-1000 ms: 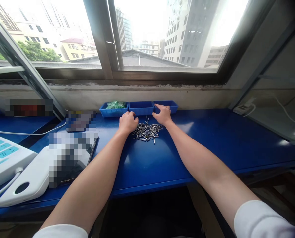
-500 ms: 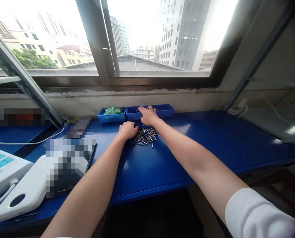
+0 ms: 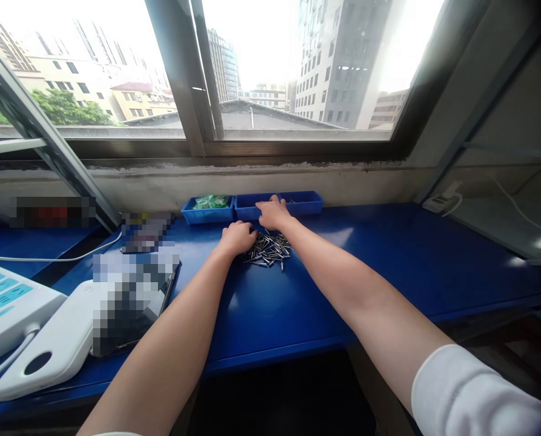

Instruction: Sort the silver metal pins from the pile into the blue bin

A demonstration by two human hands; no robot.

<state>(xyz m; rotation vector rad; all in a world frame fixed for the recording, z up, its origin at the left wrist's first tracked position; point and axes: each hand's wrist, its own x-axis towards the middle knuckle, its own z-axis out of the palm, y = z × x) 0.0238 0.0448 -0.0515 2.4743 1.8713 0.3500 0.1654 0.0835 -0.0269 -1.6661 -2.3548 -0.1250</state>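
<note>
A pile of slim metal pins that look like blind rivets (image 3: 272,248) lies on the blue table. At its left edge rests my left hand (image 3: 239,237), fingers curled and closed; what they hold, if anything, is hidden. My right hand (image 3: 274,215) hovers above the far side of the pile, in front of the middle blue bin (image 3: 247,209). Its fingers are bent and drawn together, and I cannot make out anything in them. Behind the right hand, the right blue bin (image 3: 309,204) has a few small pieces inside.
A left blue bin (image 3: 206,215) holds green plastic packets (image 3: 211,201). A white power strip (image 3: 11,303) and a white flat device with an oval hole (image 3: 52,351) occupy the left side, near blurred items. A metal shelf post (image 3: 70,163) rises at the left; the window wall stands behind.
My right hand's fingers, stretched out over the middle bin before, are now more bent and drawn back slightly. My left hand stays at the pile. The whole view has shifted a little.
</note>
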